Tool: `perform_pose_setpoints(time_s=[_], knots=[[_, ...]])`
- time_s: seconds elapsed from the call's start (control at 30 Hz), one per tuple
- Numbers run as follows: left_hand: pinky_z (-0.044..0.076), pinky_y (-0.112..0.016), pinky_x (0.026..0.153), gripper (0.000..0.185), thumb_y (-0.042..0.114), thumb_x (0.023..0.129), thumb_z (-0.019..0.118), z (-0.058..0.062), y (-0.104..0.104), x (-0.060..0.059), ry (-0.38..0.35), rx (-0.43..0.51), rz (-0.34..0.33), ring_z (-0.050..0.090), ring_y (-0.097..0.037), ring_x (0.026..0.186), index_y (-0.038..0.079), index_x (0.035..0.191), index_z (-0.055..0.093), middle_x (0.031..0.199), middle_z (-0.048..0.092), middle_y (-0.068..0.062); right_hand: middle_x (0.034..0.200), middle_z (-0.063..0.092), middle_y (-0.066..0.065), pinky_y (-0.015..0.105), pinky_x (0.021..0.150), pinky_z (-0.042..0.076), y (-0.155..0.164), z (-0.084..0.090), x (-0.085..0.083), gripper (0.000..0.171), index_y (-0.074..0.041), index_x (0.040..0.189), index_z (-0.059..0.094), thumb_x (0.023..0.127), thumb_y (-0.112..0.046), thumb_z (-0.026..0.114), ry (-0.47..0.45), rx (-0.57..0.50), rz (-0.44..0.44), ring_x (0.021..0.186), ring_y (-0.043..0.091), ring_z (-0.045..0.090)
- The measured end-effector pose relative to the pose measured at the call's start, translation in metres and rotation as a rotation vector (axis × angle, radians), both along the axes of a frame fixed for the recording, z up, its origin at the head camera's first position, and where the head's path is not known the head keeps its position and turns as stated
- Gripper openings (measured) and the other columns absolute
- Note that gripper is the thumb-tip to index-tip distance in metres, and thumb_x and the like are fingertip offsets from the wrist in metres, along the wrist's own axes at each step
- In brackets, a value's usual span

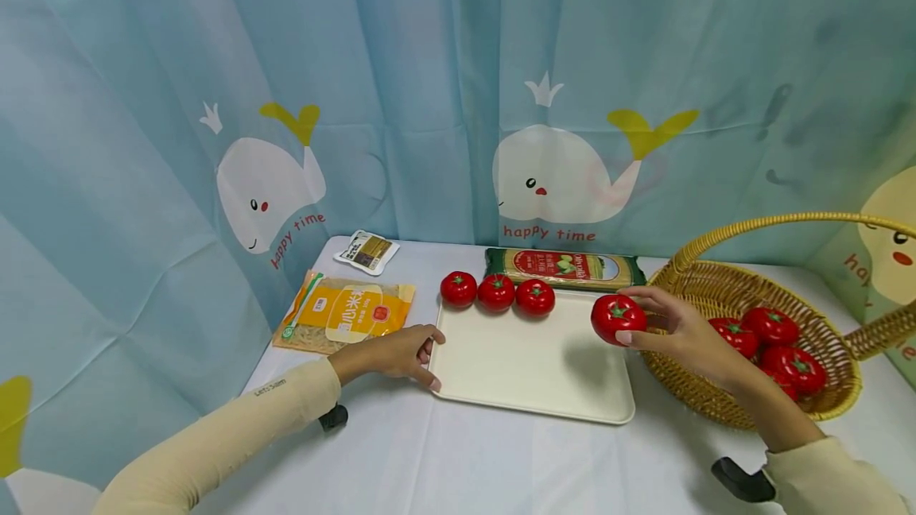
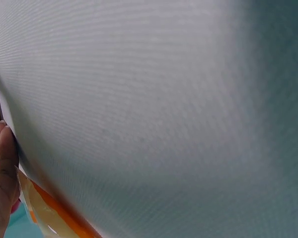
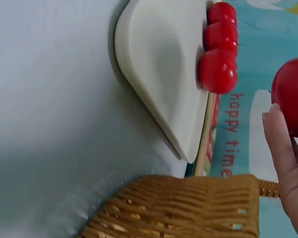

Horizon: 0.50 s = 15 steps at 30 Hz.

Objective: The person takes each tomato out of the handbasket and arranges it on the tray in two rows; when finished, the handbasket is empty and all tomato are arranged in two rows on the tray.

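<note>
A red tomato [image 1: 617, 319] with a green stem is held by my right hand [image 1: 680, 332] above the right part of a cream tray [image 1: 529, 364]. In the right wrist view the same tomato [image 3: 293, 96] is partly cut off by the frame edge. Three tomatoes [image 1: 496, 292] sit in a row along the tray's back edge, towards its left corner. My left hand [image 1: 404, 352] rests at the tray's left edge, thumb near the front corner. The left wrist view shows only part of that hand [image 2: 5, 173], beside the tray's edge.
A wicker basket [image 1: 744, 412] with a tall handle stands right of the tray, holding several tomatoes [image 1: 794, 369]. Behind the tray lies a long noodle package [image 1: 565, 267]. Left are a yellow-orange food bag [image 1: 351, 310] and a small white packet [image 1: 367, 252]. A whale-print curtain [image 1: 429, 102] hangs behind.
</note>
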<state>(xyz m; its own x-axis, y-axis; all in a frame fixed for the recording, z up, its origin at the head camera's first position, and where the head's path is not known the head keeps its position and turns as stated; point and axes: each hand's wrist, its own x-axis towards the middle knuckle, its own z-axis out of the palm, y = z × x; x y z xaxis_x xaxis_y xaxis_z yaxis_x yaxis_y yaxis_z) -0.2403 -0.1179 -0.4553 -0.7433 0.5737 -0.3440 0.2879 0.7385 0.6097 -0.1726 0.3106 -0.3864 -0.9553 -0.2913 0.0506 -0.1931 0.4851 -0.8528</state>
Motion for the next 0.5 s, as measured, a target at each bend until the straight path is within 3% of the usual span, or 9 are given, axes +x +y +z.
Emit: perform_pose_setpoints(time_s=[0.17, 0.37, 0.5], knots=[[0.043, -0.024, 0.076, 0.071, 0.028, 0.075, 0.090, -0.001, 0.000, 0.000, 0.002, 0.003, 0.001, 0.050, -0.013, 0.086, 0.008, 0.131, 0.053, 0.095, 0.053, 0.000, 0.128, 0.058, 0.016, 0.031, 0.079, 0.058, -0.006, -0.006, -0.005, 0.058, -0.005, 0.144, 0.044, 0.093, -0.014, 0.071, -0.010, -0.017, 0.014, 0.106, 0.010, 0.064], [0.043, -0.024, 0.075, 0.070, 0.027, 0.074, 0.091, -0.001, -0.001, 0.000, 0.003, 0.012, 0.001, 0.050, -0.013, 0.085, 0.008, 0.130, 0.053, 0.094, 0.053, -0.001, 0.133, 0.056, 0.021, 0.030, 0.080, 0.058, -0.014, -0.008, -0.011, 0.056, -0.006, 0.143, 0.045, 0.093, -0.016, 0.071, -0.008, -0.035, 0.010, 0.109, 0.023, 0.065], [0.043, -0.023, 0.076, 0.070, 0.028, 0.075, 0.090, -0.001, -0.001, 0.000, 0.002, 0.001, 0.003, 0.050, -0.012, 0.086, 0.009, 0.131, 0.053, 0.095, 0.053, 0.000, 0.130, 0.057, 0.018, 0.029, 0.080, 0.058, -0.018, -0.011, -0.016, 0.057, -0.007, 0.143, 0.045, 0.094, -0.016, 0.071, -0.006, -0.058, -0.007, 0.103, 0.018, 0.067]])
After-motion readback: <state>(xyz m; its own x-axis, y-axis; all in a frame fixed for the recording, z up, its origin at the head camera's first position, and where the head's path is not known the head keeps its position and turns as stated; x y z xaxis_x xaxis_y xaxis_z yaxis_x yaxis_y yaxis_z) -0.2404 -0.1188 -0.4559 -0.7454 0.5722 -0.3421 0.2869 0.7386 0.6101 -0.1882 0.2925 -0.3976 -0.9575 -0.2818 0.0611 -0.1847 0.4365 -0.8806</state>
